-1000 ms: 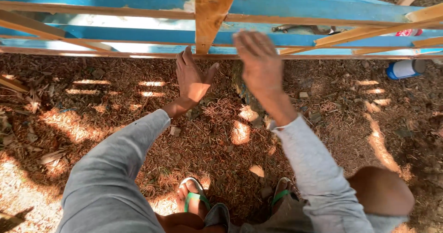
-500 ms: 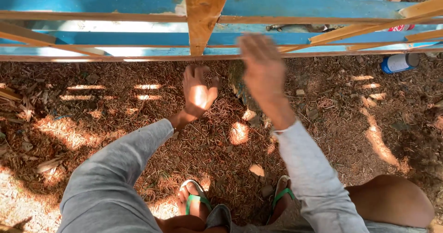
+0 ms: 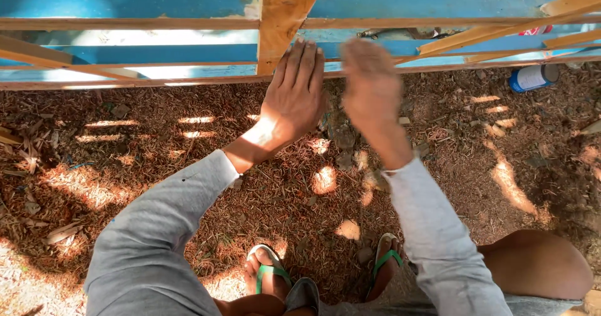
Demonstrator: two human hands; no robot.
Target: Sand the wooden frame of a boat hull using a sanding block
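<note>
Where the ground (image 3: 156, 166) spreads out under everything, it is covered in reddish-brown chips and dry leaves, dappled with patches of sun. Across the top runs a wooden frame (image 3: 188, 23) of pale slats with blue boards behind them, and one upright plank (image 3: 285, 15) crosses it in the middle. Two grey sleeves reach up from the bottom edge. The left hand (image 3: 294, 97) is held flat with its fingers straight and together, fingertips just at the lowest slat below the plank; it grips nothing. The right hand (image 3: 372, 87) is raised just beside it, blurred, also open and empty, and whether it touches the frame cannot be told. Below, two feet in green sandals (image 3: 269, 272) stand on the chips. A small blue and white can (image 3: 532, 77) lies near the frame at the right.
</note>
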